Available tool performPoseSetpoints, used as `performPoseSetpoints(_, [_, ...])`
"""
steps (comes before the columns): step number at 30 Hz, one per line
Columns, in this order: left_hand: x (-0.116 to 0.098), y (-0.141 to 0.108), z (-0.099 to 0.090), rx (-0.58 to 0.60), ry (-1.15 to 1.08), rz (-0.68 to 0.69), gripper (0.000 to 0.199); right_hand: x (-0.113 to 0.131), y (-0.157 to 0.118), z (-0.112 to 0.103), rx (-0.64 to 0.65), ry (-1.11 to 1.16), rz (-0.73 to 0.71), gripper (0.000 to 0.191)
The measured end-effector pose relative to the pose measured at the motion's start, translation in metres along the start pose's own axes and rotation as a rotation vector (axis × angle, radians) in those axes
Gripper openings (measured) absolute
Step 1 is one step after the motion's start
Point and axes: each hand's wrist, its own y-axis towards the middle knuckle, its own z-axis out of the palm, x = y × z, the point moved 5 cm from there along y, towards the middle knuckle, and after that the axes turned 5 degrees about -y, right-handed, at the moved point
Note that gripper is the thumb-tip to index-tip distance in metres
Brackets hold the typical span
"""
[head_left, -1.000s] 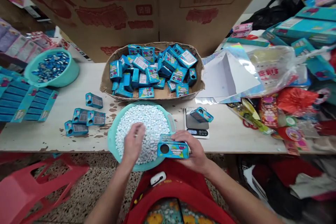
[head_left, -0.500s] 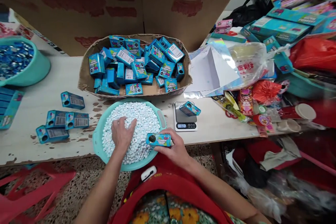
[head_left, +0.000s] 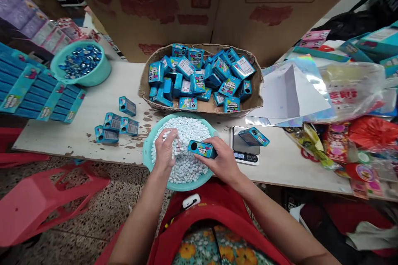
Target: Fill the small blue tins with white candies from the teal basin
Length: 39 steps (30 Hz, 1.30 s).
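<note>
My right hand (head_left: 222, 159) grips a small blue candy box (head_left: 202, 149), its round dark hole toward the left. Over the white candies (head_left: 186, 169) in the turquoise basin (head_left: 146, 149), my left hand (head_left: 166, 149) is curled round some of them. Another blue box (head_left: 254, 136) lies tilted on the digital scale (head_left: 247, 157), just right of the basin. Several blue boxes (head_left: 115, 121) lie on the table to the left. Behind the basin, a cut-down cardboard tray (head_left: 144, 85) holds many more.
A turquoise bowl (head_left: 104, 66) of blue wrapped sweets and stacked blue display boxes (head_left: 40, 91) stand at the left. White sheets (head_left: 282, 95) and bagged sweets (head_left: 337, 143) cover the right. A large carton (head_left: 199, 8) rises behind.
The view has swung left, showing more display boxes. My left hand has lifted from the candies with some in its fingers. My right hand has brought its box over the basin.
</note>
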Motion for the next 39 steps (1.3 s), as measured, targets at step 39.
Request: performPoseSetpoints(39, [-0.045, -0.014, 0.050, 0.036, -0.155, 0.288, 0.023, 0.014, 0.027, 0.007, 0.001, -0.083, -0.034, 0.039])
